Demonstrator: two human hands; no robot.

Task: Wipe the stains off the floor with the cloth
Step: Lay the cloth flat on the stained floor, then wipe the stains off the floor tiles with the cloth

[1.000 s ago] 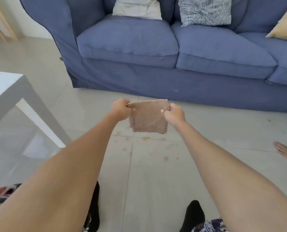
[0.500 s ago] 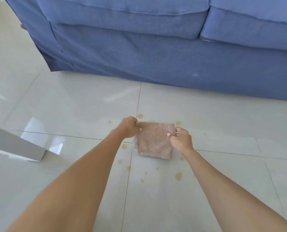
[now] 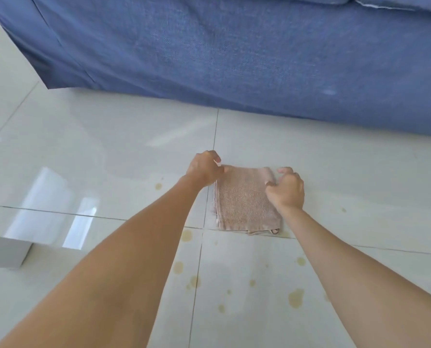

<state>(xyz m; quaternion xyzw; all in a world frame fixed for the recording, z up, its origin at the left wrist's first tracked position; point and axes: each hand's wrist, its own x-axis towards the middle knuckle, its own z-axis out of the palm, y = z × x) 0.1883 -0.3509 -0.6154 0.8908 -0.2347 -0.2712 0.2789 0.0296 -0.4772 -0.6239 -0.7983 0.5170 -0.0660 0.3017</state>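
My left hand (image 3: 204,169) sat at the far left corner of the cloth (image 3: 244,199), fingers curled in with the thumb and fingertips meeting on that corner; I could not tell for certain whether they were pinching it or only touching it. My right hand (image 3: 287,189) was at the far right corner, loosely curled, knuckles up, fingertips bent down over the cloth's right edge; whether it actually gripped the fabric was hidden under the hand.

There was one cloth, a pinkish-brown towel folded into a rough square, and it lay flat on the floor (image 3: 109,151). It sat where tile seams crossed: its near edge ran just along the seam that goes left to right, and its left edge lay just beside the seam running away from me. A small hanging loop stuck out at its near right corner.

No container of any kind showed, so nothing was held in one.

I counted about a dozen yellow-brown stains (image 3: 296,298) on the floor. Most were on the tile nearer to me than the cloth, the biggest one near my right forearm. One lay just left of the cloth, beside my left wrist, one at the seam near the cloth's near left corner, and a small one well off to the right.

One blue sofa (image 3: 234,51) stood along the far side, its skirt touching the floor. One white table leg (image 3: 6,252) stood at the left edge of the view
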